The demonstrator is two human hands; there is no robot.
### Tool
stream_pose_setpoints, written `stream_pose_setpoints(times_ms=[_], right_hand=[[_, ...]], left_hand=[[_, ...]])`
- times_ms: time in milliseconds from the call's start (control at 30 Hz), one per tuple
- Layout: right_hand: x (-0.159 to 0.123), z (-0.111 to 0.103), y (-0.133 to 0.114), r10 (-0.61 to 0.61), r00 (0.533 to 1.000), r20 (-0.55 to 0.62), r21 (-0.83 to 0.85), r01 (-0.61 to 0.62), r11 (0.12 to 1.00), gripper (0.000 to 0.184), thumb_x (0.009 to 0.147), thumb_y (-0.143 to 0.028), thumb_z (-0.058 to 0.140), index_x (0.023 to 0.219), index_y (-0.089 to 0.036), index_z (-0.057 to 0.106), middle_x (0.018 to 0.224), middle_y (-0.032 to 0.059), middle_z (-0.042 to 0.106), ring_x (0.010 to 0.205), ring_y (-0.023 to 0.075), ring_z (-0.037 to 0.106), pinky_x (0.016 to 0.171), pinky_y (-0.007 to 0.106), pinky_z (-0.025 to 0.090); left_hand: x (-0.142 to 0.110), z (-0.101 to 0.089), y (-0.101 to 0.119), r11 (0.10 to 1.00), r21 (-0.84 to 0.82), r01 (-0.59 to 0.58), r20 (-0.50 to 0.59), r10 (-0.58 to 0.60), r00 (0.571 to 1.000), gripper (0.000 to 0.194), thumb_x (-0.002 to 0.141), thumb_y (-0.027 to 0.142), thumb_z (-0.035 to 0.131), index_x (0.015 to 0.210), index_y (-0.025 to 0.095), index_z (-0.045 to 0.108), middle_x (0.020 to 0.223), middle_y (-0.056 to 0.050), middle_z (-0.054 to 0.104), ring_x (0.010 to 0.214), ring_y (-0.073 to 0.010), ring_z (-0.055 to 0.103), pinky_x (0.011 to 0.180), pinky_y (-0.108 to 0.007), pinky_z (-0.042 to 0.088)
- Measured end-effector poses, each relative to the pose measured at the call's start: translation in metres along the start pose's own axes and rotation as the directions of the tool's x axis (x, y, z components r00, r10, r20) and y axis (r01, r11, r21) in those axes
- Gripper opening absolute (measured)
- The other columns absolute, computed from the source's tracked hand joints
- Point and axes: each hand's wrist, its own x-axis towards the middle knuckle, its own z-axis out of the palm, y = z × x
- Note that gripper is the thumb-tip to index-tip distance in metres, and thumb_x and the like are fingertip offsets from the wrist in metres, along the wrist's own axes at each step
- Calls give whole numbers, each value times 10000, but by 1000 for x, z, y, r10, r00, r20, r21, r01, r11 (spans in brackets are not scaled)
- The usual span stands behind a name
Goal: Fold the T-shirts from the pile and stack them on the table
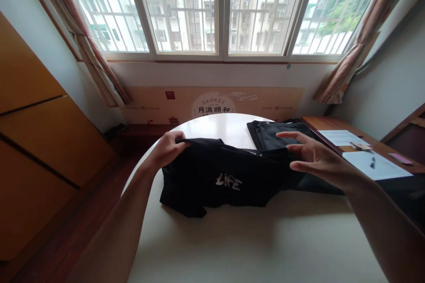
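On a round white table [252, 239] lies a black T-shirt [212, 181], rumpled and roughly spread out, its white "LIFE" print [228, 181] facing up near the middle. The person's left hand [168, 150] is clenched on the shirt's upper edge, with the thumb and fingers pinching a fold of the cloth. The right hand [318, 161] is open and grasps nothing, its fingers spread and slightly curved above the shirt's right end; whether the fingertips touch the cloth cannot be told from this view.

Just behind the shirt, a folded black garment [265, 135] lies near the far edge of the table. To the right, a wooden desk [335, 123] stands against the table and holds two white sheets of paper [375, 164], with a dark pen [372, 162] lying on the nearer sheet and a small pink item [400, 158] just beside it. Past the table, a cream banner with Chinese characters [214, 108] sits below a wide barred window [179, 9], with a patterned curtain [352, 53] gathered at its right side. Tall wooden cabinet doors [43, 128] fill the left side, above a dark wood floor [83, 212].
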Motion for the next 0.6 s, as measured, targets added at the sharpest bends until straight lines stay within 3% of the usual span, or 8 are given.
stream_pose_setpoints(times_ms=[67,133,200,233,300,400,500,600], right_hand=[[13,-15,15,-9,1000,21,-241,14,970,896,748,-572,893,1511,-258,544,1108,75,724,951,267,674,800,356,542],[31,-21,31,37,997,71,-456,-1,890,659,771,-560,856,1319,-229,700,1091,81,742,995,292,674,849,378,523],[48,-20,42,118,980,158,-555,-10,832,401,859,-587,748,992,-209,772,897,58,731,834,252,655,749,354,486],[55,-17,44,132,975,181,-553,-10,833,406,897,-607,693,849,-207,742,783,37,686,731,217,609,680,336,449],[65,-10,43,81,986,149,-426,-11,905,492,942,-654,620,724,-213,638,677,-3,583,628,165,505,600,305,384],[73,0,34,45,999,-10,10,-45,999,520,923,-716,642,768,-226,567,694,-27,545,607,142,469,560,272,382],[77,-2,29,170,979,-108,345,-124,930,498,852,-718,741,912,-234,644,812,13,658,675,186,599,604,295,494],[77,-18,36,186,967,-175,304,-126,944,648,838,-827,671,1150,-261,709,1006,75,744,879,288,717,750,387,592]], left_hand=[[6,4,-14,996,93,14,79,-21,997,220,747,417,628,686,214,571,687,10,594,672,-188,553,615,-289,391],[9,7,-28,985,169,25,69,-37,997,178,737,394,613,741,216,602,759,-17,655,754,-228,613,672,-308,431],[9,7,-39,981,183,69,49,-79,996,222,746,419,631,829,214,643,858,-44,712,846,-264,656,724,-321,466],[8,6,-44,980,168,107,76,-121,990,266,750,454,656,859,211,664,895,-55,733,873,-279,670,734,-324,480],[5,1,-50,976,109,191,237,-212,948,350,732,531,720,858,205,710,917,-67,767,882,-300,692,726,-325,505],[1,-5,-53,954,-22,299,438,-259,861,365,665,552,802,763,205,745,850,-57,781,826,-299,701,685,-319,528],[4,-7,-52,892,-305,335,313,-238,919,426,652,538,843,887,190,770,893,-61,779,798,-261,695,672,-302,531],[9,-5,-58,815,-491,309,55,-325,944,559,671,597,816,1032,176,745,837,-44,743,677,-202,644,569,-261,465]])
